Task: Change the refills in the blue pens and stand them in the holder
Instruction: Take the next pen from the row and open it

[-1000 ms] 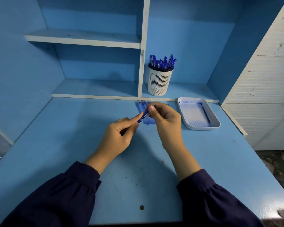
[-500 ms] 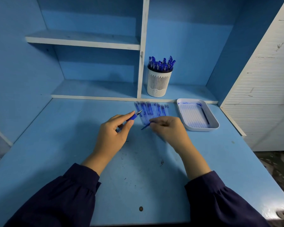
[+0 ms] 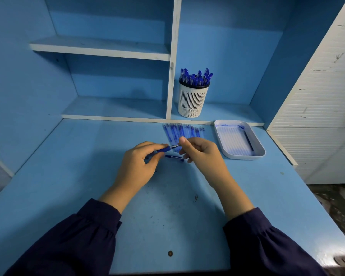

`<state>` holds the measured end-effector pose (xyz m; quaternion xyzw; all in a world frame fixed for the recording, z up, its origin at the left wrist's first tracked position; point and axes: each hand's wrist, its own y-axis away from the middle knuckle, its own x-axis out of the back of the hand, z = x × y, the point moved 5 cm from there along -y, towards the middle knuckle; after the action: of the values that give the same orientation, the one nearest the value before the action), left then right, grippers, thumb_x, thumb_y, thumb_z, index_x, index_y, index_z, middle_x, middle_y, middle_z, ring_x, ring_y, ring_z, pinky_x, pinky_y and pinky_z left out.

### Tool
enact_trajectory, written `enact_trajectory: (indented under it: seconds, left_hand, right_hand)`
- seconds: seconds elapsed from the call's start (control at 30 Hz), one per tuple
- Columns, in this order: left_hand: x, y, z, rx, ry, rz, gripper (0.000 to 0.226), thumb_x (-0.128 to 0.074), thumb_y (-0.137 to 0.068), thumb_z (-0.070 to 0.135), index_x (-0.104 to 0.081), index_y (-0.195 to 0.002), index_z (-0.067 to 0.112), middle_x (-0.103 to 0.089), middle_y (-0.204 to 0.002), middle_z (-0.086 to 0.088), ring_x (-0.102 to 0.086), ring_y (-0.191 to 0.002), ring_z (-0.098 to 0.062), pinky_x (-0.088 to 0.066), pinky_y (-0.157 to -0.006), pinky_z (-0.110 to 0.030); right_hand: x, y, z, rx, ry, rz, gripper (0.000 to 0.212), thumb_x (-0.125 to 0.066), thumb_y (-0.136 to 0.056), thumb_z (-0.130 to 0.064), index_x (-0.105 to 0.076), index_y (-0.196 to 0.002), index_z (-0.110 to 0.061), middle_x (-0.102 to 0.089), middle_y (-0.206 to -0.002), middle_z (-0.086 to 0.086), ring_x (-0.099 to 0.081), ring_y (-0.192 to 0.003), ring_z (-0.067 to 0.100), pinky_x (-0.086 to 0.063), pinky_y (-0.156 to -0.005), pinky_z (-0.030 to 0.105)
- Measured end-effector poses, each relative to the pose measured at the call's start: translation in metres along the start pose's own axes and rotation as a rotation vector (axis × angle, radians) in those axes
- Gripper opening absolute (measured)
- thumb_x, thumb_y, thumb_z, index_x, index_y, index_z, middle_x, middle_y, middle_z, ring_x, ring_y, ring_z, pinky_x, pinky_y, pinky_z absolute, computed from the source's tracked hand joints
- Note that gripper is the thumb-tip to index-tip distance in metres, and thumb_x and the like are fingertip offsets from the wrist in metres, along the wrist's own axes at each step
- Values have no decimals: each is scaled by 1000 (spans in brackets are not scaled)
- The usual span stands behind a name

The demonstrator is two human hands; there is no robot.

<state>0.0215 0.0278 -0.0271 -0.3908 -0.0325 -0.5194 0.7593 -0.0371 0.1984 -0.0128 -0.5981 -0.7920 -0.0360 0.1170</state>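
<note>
Firmly, the left hand (image 3: 135, 168) gripped a blue pen (image 3: 162, 150) by its barrel, while the right hand (image 3: 201, 152) pinched its metal tip; a loose pen part (image 3: 174, 157) lay just beneath both hands, the holder (image 3: 191, 102) well beyond them

two hands meet at mid-frame
left hand (image 3: 135, 168) curls round a blue pen (image 3: 162, 150) aimed toward 3 o'clock; right hand (image 3: 203, 154), at its 3 o'clock, pinches the pen's tip with thumb and fingers (image 3: 189, 154); forearms enter from 7 and 5 o'clock.
</note>
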Motion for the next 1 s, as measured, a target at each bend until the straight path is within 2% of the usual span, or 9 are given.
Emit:
enact_trajectory:
  seconds: [0.17,0.3,0.47,0.57,0.63,0.7,0.77,0.9,1.0]
  left_hand:
    - [-3,2,2,-56,-16,-27,22,-69,-90,8,-76,-109,15,-72,-92,7,-61,-74,-9,-43,-62,-12]
    - [-4,2,-1,-47,-6,-30,23,-66,-93,8,-75,-112,16,-69,-84,8,-53,-61,-11,-38,-55,-14]
    - [-4,2,1,-65,-17,-41,24,-66,-92,8,-74,-113,18,-68,-83,9,-54,-62,-13,-41,-54,-19]
    - [-4,3,1,-58,-10,-38,24,-66,-92,10,-74,-113,17,-67,-83,13,-52,-60,-10,-37,-55,-13]
    - [-4,3,1,-59,-5,-32,24,-66,-93,10,-74,-113,18,-68,-84,12,-55,-61,-13,-42,-54,-20]
    - [-3,2,0,-66,1,-30,24,-66,-93,9,-74,-113,18,-70,-88,9,-60,-66,-15,-48,-57,-27]
    - [-3,2,1,-69,-12,-36,24,-66,-92,10,-74,-114,19,-70,-89,11,-60,-68,-15,-47,-58,-22]
    - [-4,2,0,-64,-17,-33,24,-67,-92,9,-74,-114,17,-69,-86,8,-57,-62,-17,-44,-55,-23]
    - [-3,2,0,-77,-22,-39,24,-66,-93,9,-74,-115,16,-70,-87,8,-60,-66,-16,-47,-57,-24]
  right_hand:
    - [-3,-1,-4,130,79,-21,5,-68,-88,-10,-69,-83,-11,-70,-72,8,-61,-62,13,-50,-65,20]
    - [-2,3,-9,194,36,-68,10,-67,-85,2,-69,-90,-6,-70,-83,10,-64,-72,15,-50,-68,17]
    - [-3,1,-6,153,78,-72,13,-68,-90,-21,-68,-92,-9,-70,-78,7,-63,-67,13,-54,-70,27]
    - [-3,1,-5,147,96,-84,5,-63,-92,-10,-67,-92,-7,-69,-75,5,-62,-64,9,-51,-68,22]
    - [-3,2,-6,135,33,-110,8,-66,-88,-3,-66,-95,-6,-69,-82,7,-63,-68,8,-50,-68,17]
    - [-4,3,-5,112,3,-104,14,-72,-86,-11,-66,-97,-6,-70,-86,11,-66,-72,13,-54,-70,22]
    - [-3,2,-5,124,103,-77,15,-70,-88,-21,-68,-94,-8,-70,-82,10,-65,-71,18,-56,-72,29]
    - [-3,3,-6,105,3,-124,10,-66,-87,-2,-67,-97,-4,-71,-88,10,-66,-76,12,-54,-73,21]
    - [-3,4,-6,92,-6,-115,14,-70,-87,-10,-67,-100,-5,-71,-88,12,-68,-76,17,-55,-72,24]
